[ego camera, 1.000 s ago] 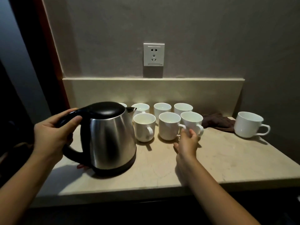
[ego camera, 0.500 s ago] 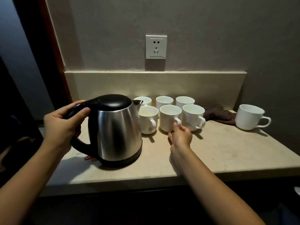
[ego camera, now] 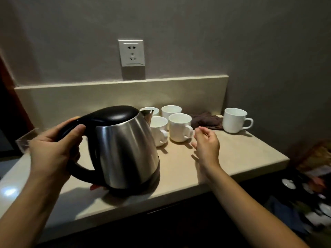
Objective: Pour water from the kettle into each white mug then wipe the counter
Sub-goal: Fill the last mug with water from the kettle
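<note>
A steel kettle (ego camera: 125,151) with a black lid stands on the beige counter (ego camera: 241,151), tilted slightly. My left hand (ego camera: 53,149) grips its black handle. Behind its spout is a cluster of several white mugs (ego camera: 180,127); part of the cluster is hidden by the kettle. One larger white mug (ego camera: 234,119) stands alone at the back right. A dark brown cloth (ego camera: 207,120) lies between it and the cluster. My right hand (ego camera: 206,145) hovers just right of the nearest mugs, fingers apart, holding nothing.
A wall socket (ego camera: 131,53) sits above the low backsplash (ego camera: 116,97). The counter ends at a wall on the right. Blurred clutter (ego camera: 315,176) lies below the counter at the right. A dark door frame (ego camera: 10,97) borders the left.
My right hand has let go of the mug handles and drawn back to the right with open fingers. The view has swung right. My left hand still holds the kettle handle.
</note>
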Motion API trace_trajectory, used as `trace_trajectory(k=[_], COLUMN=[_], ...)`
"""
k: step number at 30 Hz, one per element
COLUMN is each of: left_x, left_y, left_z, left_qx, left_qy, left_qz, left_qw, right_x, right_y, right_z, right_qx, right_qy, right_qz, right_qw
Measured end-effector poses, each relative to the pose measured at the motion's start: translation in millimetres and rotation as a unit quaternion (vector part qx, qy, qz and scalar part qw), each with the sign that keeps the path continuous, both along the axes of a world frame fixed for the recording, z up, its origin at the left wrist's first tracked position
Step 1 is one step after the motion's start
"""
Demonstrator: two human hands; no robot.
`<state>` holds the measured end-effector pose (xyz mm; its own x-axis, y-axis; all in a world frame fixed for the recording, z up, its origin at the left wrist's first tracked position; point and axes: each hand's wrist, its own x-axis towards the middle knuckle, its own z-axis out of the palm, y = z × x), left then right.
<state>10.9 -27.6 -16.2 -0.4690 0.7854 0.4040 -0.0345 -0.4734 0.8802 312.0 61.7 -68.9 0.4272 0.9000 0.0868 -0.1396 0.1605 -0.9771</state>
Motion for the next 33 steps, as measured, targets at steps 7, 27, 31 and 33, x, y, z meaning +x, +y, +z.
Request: trace_trajectory(k=[7,27,31,33], left_x=[66,224,236,240], left_y=[15,40,35,29], left_z=[16,38,43,43], left_qx=[-0.021,-0.016,-0.009,0.002], left_qy=[0.037,0.011,0.03,0.039], left_qz=[-0.079,-0.153,-0.126,-0.1], left_qw=[0.996,0.988,0.991,0.994], right_x=[126,224,233,236], right_y=[33,108,114,116], right_z=[25,20,20,19], right_qx=[-0.001,-0.158,-0.181,-0.175], right_qy=[-0.125,0.073,0.071,0.079], right_qz=[-0.169,0.041,0.066,0.079], right_qw=[0.978,0.984,0.979,0.978])
